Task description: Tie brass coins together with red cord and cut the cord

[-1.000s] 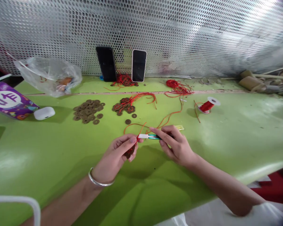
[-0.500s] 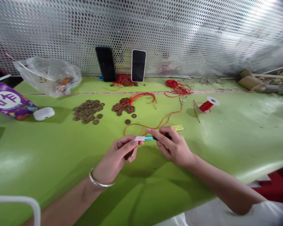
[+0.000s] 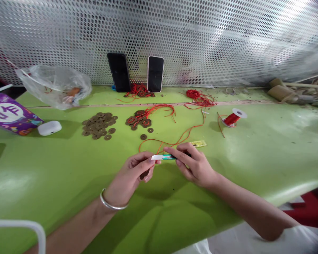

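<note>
My left hand (image 3: 136, 169), a silver bangle on its wrist, pinches round brown coins (image 3: 145, 173) strung on red cord. The cord (image 3: 159, 148) runs up from the fingers and curves across the table. My right hand (image 3: 194, 162) is closed round a teal-handled utility knife (image 3: 169, 157). Its pale blade reaches left to my left thumb and index finger, at the cord there. Whether the blade touches the cord is hidden by the fingers. Just beyond my right hand lies a small yellow packet (image 3: 198, 144).
Loose coins (image 3: 99, 124) lie in a pile at left; tied coins with red tassels (image 3: 139, 119) sit beside them. A red cord spool (image 3: 231, 118) stands at right, near a cord tangle (image 3: 198, 98). Two phones (image 3: 155, 74) lean on the perforated metal screen (image 3: 190, 42).
The knife has tilted slightly, its handle end a little lower. Both hands stay almost in the same place, and nothing else on the table has moved.
</note>
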The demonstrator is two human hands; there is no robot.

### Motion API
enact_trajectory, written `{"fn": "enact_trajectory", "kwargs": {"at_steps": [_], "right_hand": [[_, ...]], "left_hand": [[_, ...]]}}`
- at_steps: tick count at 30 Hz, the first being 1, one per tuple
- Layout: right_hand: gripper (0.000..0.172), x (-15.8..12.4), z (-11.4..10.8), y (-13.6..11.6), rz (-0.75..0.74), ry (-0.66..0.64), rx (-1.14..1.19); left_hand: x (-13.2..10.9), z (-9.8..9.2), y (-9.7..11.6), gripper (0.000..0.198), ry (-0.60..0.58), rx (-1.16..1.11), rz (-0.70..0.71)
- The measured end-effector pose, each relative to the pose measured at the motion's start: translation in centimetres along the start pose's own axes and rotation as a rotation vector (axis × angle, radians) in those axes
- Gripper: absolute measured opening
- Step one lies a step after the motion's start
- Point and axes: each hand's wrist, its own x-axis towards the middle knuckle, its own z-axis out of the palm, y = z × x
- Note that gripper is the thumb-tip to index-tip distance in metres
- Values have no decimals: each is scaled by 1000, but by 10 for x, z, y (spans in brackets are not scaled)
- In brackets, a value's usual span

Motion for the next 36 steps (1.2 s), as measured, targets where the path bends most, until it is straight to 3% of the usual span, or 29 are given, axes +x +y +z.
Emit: {"fn": "enact_trajectory", "kwargs": {"at_steps": [14,24,26,29,33,36], "right_hand": [[42,0,-3,2,43,-27,121],[22,8,-6,9,81,-41,80],[22,26,-5,24,89,-66,24],[25,74,7,62,68,-137,-156],[30,153,37,123,76,-288,-403],[34,199,59,159,128,-302,-505]], "left_hand": [[-1,-1,-1,17,15,124,30],[0,-5,-3,24,27,84,-21],[-1,-8,-4,28,47,88,-50],[-3,-9,-3,34,118,80,-112],[-8,-8,1,38,189,99,-159],[-10,-12,2,40,166,102,-153]]}}
